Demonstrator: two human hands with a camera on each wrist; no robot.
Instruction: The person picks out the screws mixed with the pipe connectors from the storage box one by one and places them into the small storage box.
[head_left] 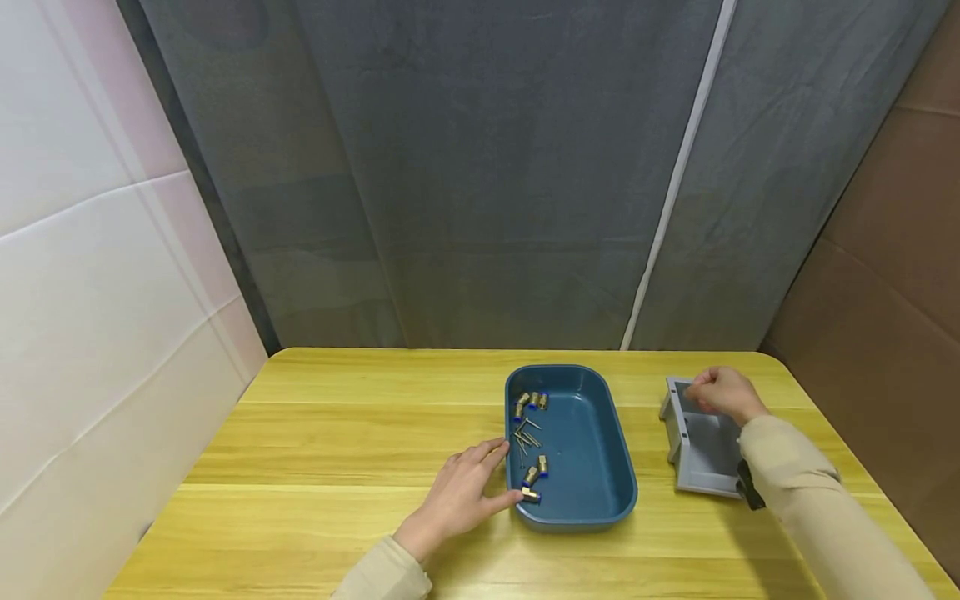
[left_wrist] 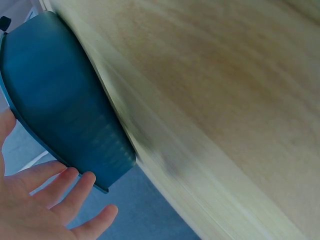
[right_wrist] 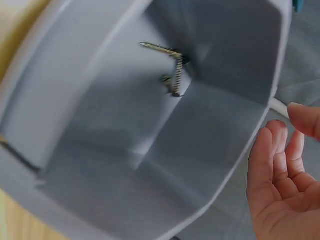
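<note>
Hands at two containers on a yellow wooden table (head_left: 337, 433).

Left hand (head_left: 461, 492) flat, fingers spread and straight, fingertips at outer wall of blue tray (head_left: 600, 467) (brass fittings (head_left: 532, 400) and nails (head_left: 525, 435) inside). Right hand (head_left: 723, 392) over far end of grey bin (head_left: 705, 458), fingers loosely curled, holding nothing; screws (right_wrist: 172, 70) lying in bin's corner. Tray between both hands, bin just right of it.

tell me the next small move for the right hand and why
Probably bring the right hand back across to the blue tray for another screw. It hovers over the grey bin with curled fingers holding nothing visible, two screws already lie in the bin, and loose screws and brass fittings remain in the tray, which the left hand touches.
</note>
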